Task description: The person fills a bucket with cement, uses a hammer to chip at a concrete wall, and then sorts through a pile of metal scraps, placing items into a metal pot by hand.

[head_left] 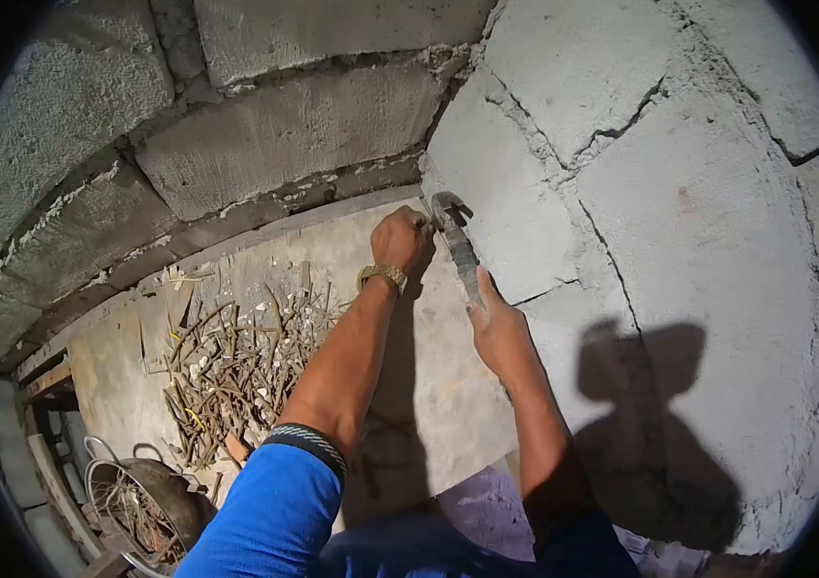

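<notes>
My right hand (503,332) is wrapped round the taped handle of a claw hammer (460,241). The hammer's head is up near the corner where the walls meet, just right of my left hand (401,239). My left hand is closed, its fingertips pinched together at the far edge of the pale board (467,385); what they hold is too small to make out clearly. A watch (383,277) is on my left wrist.
Block walls rise at the far left (294,125) and on the right (708,222), the latter cracked. A pile of short sticks and rubble (236,356) lies on the board. A metal bowl (164,491) with wiry scraps stands at the lower left.
</notes>
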{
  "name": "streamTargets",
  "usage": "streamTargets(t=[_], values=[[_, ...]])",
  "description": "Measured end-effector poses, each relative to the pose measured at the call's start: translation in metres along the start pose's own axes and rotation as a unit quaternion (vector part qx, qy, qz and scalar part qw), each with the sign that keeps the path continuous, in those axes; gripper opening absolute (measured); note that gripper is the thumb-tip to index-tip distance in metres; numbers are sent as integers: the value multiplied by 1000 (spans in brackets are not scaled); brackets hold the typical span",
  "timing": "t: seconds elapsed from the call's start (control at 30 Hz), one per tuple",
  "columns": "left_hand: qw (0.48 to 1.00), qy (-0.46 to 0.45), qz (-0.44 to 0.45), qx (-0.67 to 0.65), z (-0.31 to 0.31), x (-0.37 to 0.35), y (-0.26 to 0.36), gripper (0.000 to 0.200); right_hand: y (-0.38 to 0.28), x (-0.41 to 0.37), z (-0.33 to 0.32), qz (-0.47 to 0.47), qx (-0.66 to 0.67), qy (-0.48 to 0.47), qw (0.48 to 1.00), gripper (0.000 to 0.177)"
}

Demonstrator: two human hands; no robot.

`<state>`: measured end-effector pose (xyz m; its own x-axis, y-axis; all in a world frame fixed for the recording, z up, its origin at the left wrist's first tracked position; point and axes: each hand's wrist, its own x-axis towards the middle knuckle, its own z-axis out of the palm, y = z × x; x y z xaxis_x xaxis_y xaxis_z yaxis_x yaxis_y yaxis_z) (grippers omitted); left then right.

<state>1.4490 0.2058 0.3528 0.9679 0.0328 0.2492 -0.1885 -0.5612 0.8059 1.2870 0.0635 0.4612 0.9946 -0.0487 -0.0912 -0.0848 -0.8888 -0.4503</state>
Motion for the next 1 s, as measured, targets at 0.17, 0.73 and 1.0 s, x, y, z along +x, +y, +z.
streamTargets(t=[0.17,0.73,1.0], values=[[998,-27,23,-47,-3,7,-26,37,-13,-21,-8,4,39,26,999,62],[929,-220,7,298,-74,-26,-30,76,-43,-17,-13,-99,12,138,985,62],[933,-205,14,295,-78,-14,-26,75,-7,9,14,-23,-48,21,998,61]])
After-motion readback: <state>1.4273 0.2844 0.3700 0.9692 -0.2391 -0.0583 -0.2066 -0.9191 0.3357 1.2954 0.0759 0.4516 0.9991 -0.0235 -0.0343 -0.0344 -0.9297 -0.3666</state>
